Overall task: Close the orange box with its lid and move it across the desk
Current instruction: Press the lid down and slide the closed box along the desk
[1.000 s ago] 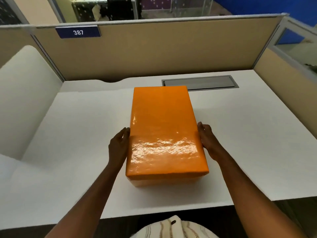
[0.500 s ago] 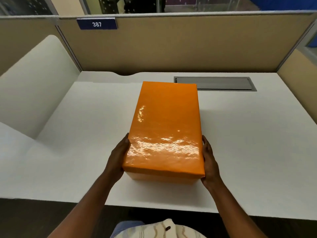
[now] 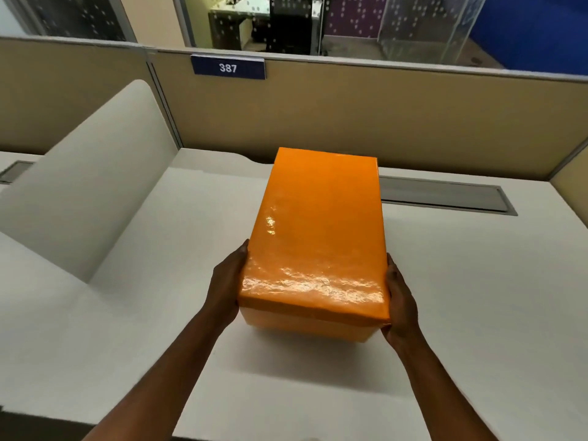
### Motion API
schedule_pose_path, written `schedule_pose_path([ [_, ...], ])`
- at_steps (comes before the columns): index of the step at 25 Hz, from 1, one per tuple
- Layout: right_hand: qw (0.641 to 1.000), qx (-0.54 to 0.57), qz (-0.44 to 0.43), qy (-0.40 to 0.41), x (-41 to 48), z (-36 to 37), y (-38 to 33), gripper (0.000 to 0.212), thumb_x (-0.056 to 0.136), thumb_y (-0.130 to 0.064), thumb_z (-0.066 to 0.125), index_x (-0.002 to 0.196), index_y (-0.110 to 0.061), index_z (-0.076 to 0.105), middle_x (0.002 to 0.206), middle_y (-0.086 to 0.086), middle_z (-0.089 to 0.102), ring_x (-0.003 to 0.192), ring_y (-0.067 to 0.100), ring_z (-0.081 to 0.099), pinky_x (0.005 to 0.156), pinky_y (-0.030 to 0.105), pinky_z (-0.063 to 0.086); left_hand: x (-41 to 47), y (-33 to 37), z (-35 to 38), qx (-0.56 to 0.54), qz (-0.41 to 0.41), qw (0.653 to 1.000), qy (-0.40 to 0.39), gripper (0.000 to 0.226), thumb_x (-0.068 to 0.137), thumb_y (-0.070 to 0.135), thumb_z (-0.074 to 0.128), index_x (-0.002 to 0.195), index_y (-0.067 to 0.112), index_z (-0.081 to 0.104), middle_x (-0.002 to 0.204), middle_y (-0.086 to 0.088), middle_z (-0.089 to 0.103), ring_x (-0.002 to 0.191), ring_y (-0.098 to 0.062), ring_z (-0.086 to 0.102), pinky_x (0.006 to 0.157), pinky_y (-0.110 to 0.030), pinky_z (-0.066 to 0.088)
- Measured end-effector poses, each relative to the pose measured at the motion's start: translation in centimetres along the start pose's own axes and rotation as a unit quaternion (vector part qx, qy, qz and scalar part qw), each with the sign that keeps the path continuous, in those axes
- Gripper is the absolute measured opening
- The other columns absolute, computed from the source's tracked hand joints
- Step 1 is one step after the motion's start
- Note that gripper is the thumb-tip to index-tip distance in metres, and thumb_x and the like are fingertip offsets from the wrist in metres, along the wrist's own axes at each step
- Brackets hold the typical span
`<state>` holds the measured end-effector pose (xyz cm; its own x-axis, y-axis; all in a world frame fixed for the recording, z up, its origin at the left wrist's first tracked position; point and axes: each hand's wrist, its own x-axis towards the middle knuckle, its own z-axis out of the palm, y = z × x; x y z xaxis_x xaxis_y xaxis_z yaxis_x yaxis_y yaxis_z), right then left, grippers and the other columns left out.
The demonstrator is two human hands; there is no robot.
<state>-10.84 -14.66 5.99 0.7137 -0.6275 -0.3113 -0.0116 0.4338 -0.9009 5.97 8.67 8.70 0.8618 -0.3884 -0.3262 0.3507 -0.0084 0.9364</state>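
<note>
Two bare hands bracket the glossy orange cardboard box [image 3: 313, 249] at centre frame. At lower left, the left hand [image 3: 226, 289] presses flat on the box's left wall; at right of centre, the right hand [image 3: 400, 302] clamps the opposite wall, fingers curling under the lid [image 3: 318, 230]. With the lid seated, this two-sided grip likely steadies the box for carrying over the white desk [image 3: 461, 297].

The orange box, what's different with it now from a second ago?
Both hands closed in from its long sides onto the near end: left hand, right hand. The orange box now looks lifted off the desk, shadow underneath. The lid stayed on.
</note>
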Motion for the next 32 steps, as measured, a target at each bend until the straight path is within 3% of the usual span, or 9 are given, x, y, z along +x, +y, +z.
schedule_pose_path([
  [5, 1.0, -0.014, -0.003, -0.016, 4.9, 9.3, 0.2, 0.026, 0.095, -0.044, 0.039, 0.11, -0.044, 0.06, 0.108, -0.008, 0.071, 0.092, 0.02, 0.072, 0.064, 0.034, 0.059, 6.0, 4.4, -6.4, -0.009, 0.017, 1.0, -0.004, 0.028, 0.089, 0.05, 0.052, 0.103, 0.034, 0.07, 0.097, 0.0, 0.077, 0.087, -0.021, 0.074, 0.061, -0.028, 0.058],
  [9, 0.999, -0.031, -0.007, -0.037, 9.4, 17.1, 0.9, 0.026, 0.095, -0.043, 0.04, 0.115, -0.041, 0.057, 0.118, -0.002, 0.066, 0.099, 0.025, 0.069, 0.069, 0.037, 0.059, 11.2, 7.5, -12.2, -0.031, 0.032, 0.999, -0.003, 0.023, 0.092, 0.045, 0.048, 0.103, 0.042, 0.068, 0.099, 0.008, 0.076, 0.087, -0.015, 0.074, 0.059, -0.026, 0.058],
  [12, 0.997, -0.046, -0.014, -0.053, 12.3, 22.4, 1.4, 0.046, 0.086, -0.049, 0.048, 0.129, -0.032, 0.05, 0.128, 0.005, 0.06, 0.109, 0.03, 0.063, 0.079, 0.042, 0.057, 14.8, 9.0, -16.0, -0.036, 0.032, 0.998, 0.027, 0.021, 0.091, 0.044, 0.051, 0.102, 0.042, 0.068, 0.098, 0.009, 0.076, 0.087, -0.015, 0.074, 0.061, -0.027, 0.059],
  [17, 0.997, -0.055, -0.007, -0.062, 16.9, 29.8, 3.9, 0.067, 0.077, -0.054, 0.057, 0.138, -0.029, 0.041, 0.132, 0.002, 0.057, 0.11, 0.027, 0.062, 0.079, 0.039, 0.057, 20.8, 10.6, -21.7, -0.045, 0.028, 0.992, 0.113, 0.019, 0.087, 0.039, 0.058, 0.102, 0.035, 0.069, 0.102, 0.004, 0.072, 0.091, -0.02, 0.069, 0.069, -0.035, 0.055],
  [21, 0.998, -0.03, 0.005, -0.058, 19.3, 33.2, 5.8, 0.071, 0.073, -0.055, 0.063, 0.137, -0.03, 0.043, 0.131, 0.001, 0.058, 0.109, 0.025, 0.063, 0.078, 0.039, 0.057, 24.0, 11.2, -24.6, -0.056, 0.043, 0.987, 0.145, 0.019, 0.087, 0.032, 0.059, 0.102, 0.03, 0.07, 0.107, 0.0, 0.07, 0.093, -0.021, 0.066, 0.078, -0.04, 0.054],
  [25, 0.998, -0.02, 0.004, -0.058, 21.3, 35.0, 6.7, 0.071, 0.072, -0.055, 0.065, 0.136, -0.032, 0.044, 0.129, -0.002, 0.059, 0.107, 0.024, 0.064, 0.075, 0.037, 0.058, 26.2, 10.9, -26.1, -0.079, 0.043, 0.981, 0.17, 0.033, 0.088, 0.021, 0.056, 0.119, 0.017, 0.066, 0.113, -0.006, 0.068, 0.101, -0.027, 0.064, 0.087, -0.046, 0.052],
  [28, 0.998, -0.017, 0.005, -0.052, 21.9, 35.4, 7.2, 0.065, 0.073, -0.055, 0.063, 0.133, -0.034, 0.048, 0.127, -0.003, 0.061, 0.105, 0.023, 0.065, 0.072, 0.035, 0.058, 27.1, 10.3, -26.5, -0.074, 0.048, 0.98, 0.178, 0.029, 0.088, 0.019, 0.056, 0.115, 0.021, 0.068, 0.113, -0.005, 0.069, 0.1, -0.025, 0.065, 0.085, -0.044, 0.052],
  [32, 0.999, -0.015, 0.01, -0.04, 22.2, 35.9, 7.8, 0.056, 0.076, -0.053, 0.06, 0.129, -0.037, 0.05, 0.124, -0.005, 0.062, 0.104, 0.023, 0.065, 0.072, 0.037, 0.058, 27.9, 10.0, -26.9, -0.038, 0.053, 0.979, 0.194, 0.033, 0.089, 0.018, 0.055, 0.12, 0.017, 0.065, 0.123, -0.007, 0.065, 0.109, -0.028, 0.061, 0.097, -0.05, 0.048],
])
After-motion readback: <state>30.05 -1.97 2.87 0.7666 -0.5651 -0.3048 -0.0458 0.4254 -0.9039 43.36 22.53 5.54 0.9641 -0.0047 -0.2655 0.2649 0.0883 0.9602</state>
